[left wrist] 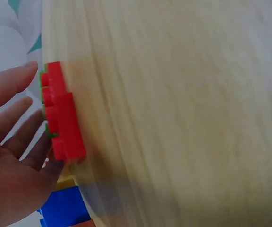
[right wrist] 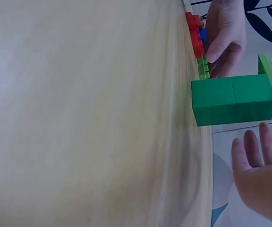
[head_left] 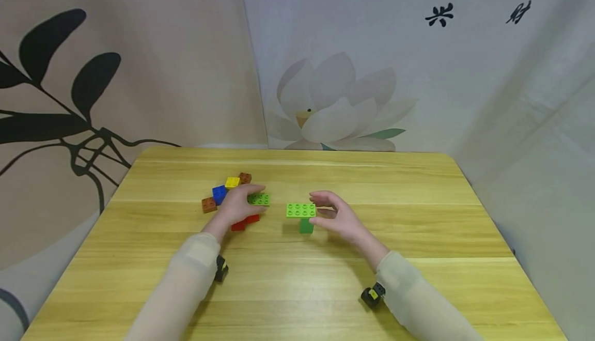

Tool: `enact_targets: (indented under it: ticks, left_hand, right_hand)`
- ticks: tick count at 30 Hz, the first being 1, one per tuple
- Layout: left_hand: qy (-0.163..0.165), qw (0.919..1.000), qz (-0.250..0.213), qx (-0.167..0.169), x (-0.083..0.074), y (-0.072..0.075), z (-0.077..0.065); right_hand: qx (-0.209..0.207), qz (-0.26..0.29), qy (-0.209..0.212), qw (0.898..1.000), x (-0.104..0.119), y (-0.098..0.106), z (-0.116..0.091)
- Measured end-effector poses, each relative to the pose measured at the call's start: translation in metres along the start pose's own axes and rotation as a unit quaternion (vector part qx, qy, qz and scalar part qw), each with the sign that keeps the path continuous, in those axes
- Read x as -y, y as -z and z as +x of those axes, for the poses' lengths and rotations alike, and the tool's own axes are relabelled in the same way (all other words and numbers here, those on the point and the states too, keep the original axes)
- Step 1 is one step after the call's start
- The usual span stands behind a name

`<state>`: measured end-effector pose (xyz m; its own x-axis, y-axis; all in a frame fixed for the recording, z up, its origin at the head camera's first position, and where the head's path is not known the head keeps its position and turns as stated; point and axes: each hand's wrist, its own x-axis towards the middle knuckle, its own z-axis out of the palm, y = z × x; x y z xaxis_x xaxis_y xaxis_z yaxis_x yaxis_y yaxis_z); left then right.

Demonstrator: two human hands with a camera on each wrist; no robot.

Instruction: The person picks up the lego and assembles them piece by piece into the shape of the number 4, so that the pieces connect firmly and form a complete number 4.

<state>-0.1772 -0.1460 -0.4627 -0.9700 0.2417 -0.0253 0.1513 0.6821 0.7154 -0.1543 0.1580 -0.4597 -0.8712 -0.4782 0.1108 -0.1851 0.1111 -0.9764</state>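
Note:
A small tower stands on the table: two dark green blocks (right wrist: 233, 100), one on the other, topped by a light green plate brick (head_left: 300, 210) that overhangs to the left. My right hand (head_left: 341, 220) is at the tower's right side, its fingers and thumb parted around the plate's right end. Among the loose bricks on the left, my left hand (head_left: 238, 204) reaches over a light green brick (head_left: 260, 199), fingers along its far side and thumb on the near side. Red bricks (left wrist: 65, 116) lie below that hand, close to its palm.
Beyond the left hand lie a blue brick (head_left: 219, 194), a yellow brick (head_left: 232, 182) and two brown bricks, one at the back (head_left: 245, 177) and one leftmost (head_left: 209, 205). A printed curtain (head_left: 344, 31) hangs behind the wooden table (head_left: 297, 289).

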Motion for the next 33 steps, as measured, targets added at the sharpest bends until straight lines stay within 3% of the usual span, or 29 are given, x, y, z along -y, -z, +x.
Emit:
enact_targets:
  ticks: [17,33]
  left_hand:
    - [-0.007,0.9999,-0.009,0.004,0.014,-0.002,0.006]
    - [-0.001,0.9999,-0.007,0.009,0.011,0.001,0.005]
  right_hand:
    - [-0.034,0.002,0.002,0.999,0.000,-0.006,0.002]
    - [-0.044,0.002,-0.002,0.999,-0.004,-0.009,0.002]
